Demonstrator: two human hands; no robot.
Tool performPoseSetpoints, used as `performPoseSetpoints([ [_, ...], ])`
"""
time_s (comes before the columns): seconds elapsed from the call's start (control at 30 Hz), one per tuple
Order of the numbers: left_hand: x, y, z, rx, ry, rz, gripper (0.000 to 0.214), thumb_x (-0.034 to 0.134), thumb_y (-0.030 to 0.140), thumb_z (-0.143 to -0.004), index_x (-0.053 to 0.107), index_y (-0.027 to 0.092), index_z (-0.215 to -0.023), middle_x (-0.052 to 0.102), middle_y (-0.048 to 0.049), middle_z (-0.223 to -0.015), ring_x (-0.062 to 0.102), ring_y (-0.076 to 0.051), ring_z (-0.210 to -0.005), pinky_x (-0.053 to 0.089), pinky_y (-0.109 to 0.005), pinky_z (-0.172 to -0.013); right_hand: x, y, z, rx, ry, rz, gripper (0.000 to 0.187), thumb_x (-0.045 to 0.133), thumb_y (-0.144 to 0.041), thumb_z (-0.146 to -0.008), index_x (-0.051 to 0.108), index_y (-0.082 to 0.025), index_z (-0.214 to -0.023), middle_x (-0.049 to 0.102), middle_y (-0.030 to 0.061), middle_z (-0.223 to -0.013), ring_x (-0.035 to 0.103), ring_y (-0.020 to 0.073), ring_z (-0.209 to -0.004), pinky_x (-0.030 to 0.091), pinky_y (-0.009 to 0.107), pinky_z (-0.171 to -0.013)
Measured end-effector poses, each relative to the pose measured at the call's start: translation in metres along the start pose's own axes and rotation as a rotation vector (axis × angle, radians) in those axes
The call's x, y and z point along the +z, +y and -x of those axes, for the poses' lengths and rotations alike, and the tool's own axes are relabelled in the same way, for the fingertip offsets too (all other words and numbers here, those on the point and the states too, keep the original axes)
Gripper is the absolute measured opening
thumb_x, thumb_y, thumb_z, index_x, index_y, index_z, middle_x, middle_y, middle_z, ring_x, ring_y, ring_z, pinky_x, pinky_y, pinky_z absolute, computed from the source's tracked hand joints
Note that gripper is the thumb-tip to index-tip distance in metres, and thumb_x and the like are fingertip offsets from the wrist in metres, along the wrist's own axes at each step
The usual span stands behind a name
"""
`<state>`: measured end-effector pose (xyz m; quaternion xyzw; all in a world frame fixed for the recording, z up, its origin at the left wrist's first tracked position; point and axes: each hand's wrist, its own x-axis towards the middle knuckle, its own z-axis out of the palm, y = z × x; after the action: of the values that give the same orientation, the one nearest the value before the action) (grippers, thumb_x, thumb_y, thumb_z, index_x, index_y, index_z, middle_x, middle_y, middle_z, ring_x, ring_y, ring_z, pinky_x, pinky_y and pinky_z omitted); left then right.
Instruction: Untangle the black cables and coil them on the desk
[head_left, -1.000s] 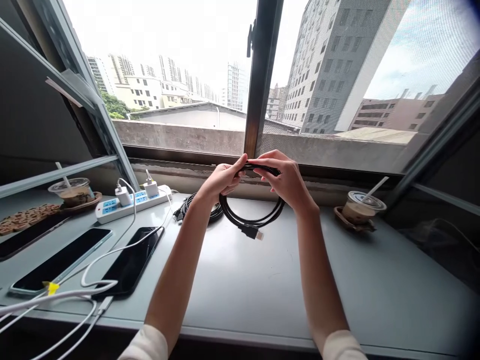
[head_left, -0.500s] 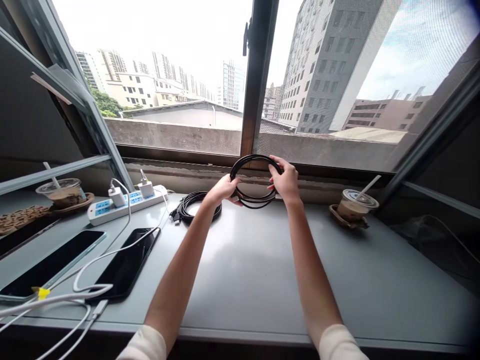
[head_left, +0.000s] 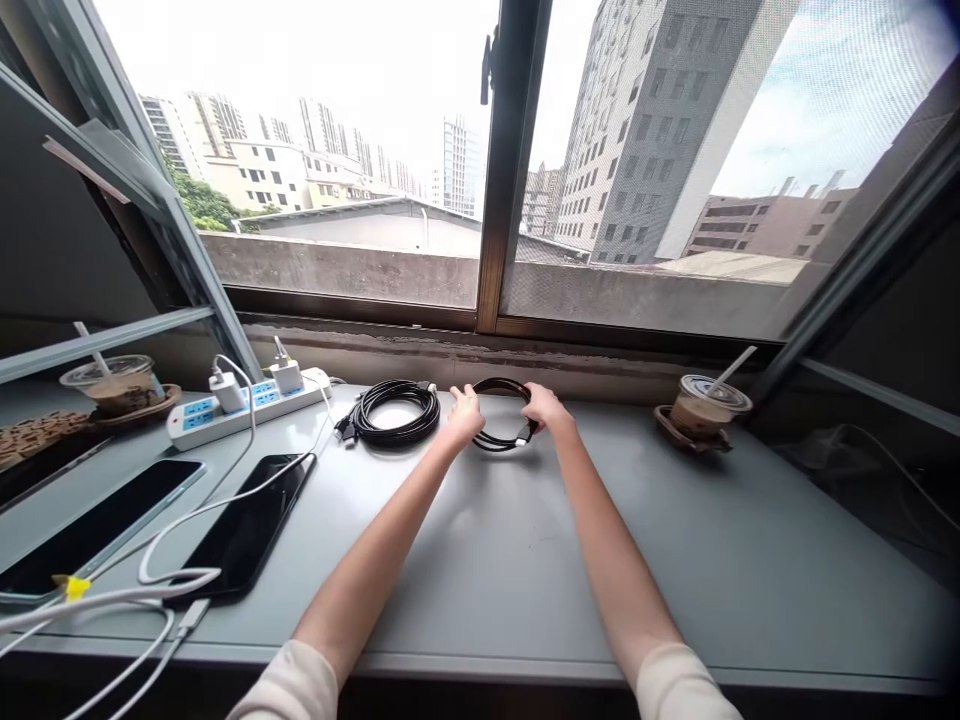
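Between my two hands is a coiled black cable (head_left: pixel 496 446), low at the tabletop near the window sill; I cannot tell if it fully rests on the surface. My left hand (head_left: pixel 465 415) grips the coil's left side. On its right side my right hand (head_left: pixel 547 408) has its fingers closed round the loops, and a connector with a pale tip pokes out just below them. To the left of my left hand lies a second, thicker coil of black cable (head_left: pixel 395 437), with its dark plugs at its left end.
A white power strip (head_left: pixel 251 412) with chargers plugged in stands at the left. Two phones (head_left: pixel 244 525) lie nearer, crossed by white charging cables (head_left: pixel 180 580). One iced-drink cup (head_left: pixel 701 408) sits at the right on a brown coaster, another cup (head_left: pixel 120 385) at the far left. The window is behind.
Both hands have lowered the held coil from upright in the air to the tabletop. The thicker coil at its left is now fully uncovered.
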<state>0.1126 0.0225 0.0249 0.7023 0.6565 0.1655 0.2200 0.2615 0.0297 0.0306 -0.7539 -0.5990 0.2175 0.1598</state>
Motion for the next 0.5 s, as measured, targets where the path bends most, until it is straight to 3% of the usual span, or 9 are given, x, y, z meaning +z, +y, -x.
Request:
performPoseSetpoints([
  [0.13, 0.019, -0.004, -0.004, 0.044, 0.02, -0.14, 0.055, 0.046, 0.012, -0.088, 0.028, 0.011, -0.14, 0.037, -0.019, -0.139, 0.039, -0.029, -0.127, 0.038, -0.045, -0.1, 0.009, 0.005, -0.004, -0.029, 0.001, 0.092, 0.033, 0.053, -0.032, -0.089, 0.053, -0.019, -0.119, 0.055, 0.0084, -0.12, 0.057, 0.0192, -0.102, 0.049, 0.04, -0.086],
  [0.27, 0.024, -0.001, -0.005, 0.152, 0.042, -0.254, 0.066, 0.04, 0.004, -0.083, 0.018, 0.004, -0.145, 0.02, -0.0252, -0.148, 0.022, -0.033, -0.136, 0.026, -0.04, -0.107, 0.015, 0.007, -0.007, -0.059, 0.012, 0.148, 0.033, 0.052, -0.033, -0.089, 0.054, -0.019, -0.119, 0.053, 0.0086, -0.123, 0.055, 0.0198, -0.105, 0.048, 0.041, -0.088],
  [0.4, 0.034, 0.005, -0.002, 0.282, 0.011, -0.328, 0.071, 0.049, 0.037, -0.085, 0.019, 0.019, -0.147, 0.007, -0.0143, -0.154, 0.004, -0.038, -0.139, 0.011, -0.048, -0.111, 0.014, 0.003, -0.005, -0.048, 0.008, 0.19, 0.033, 0.053, -0.032, -0.089, 0.054, -0.018, -0.119, 0.054, 0.0085, -0.122, 0.056, 0.0198, -0.104, 0.048, 0.041, -0.087],
  [0.5, 0.046, 0.004, 0.001, 0.296, -0.023, -0.368, 0.08, 0.039, 0.063, -0.082, 0.025, 0.018, -0.146, 0.01, -0.0164, -0.153, 0.003, -0.041, -0.138, 0.008, -0.054, -0.109, 0.004, 0.0, -0.001, 0.04, -0.013, 0.217, 0.033, 0.054, -0.033, -0.088, 0.054, -0.018, -0.118, 0.055, 0.0084, -0.12, 0.056, 0.0196, -0.103, 0.049, 0.041, -0.086],
])
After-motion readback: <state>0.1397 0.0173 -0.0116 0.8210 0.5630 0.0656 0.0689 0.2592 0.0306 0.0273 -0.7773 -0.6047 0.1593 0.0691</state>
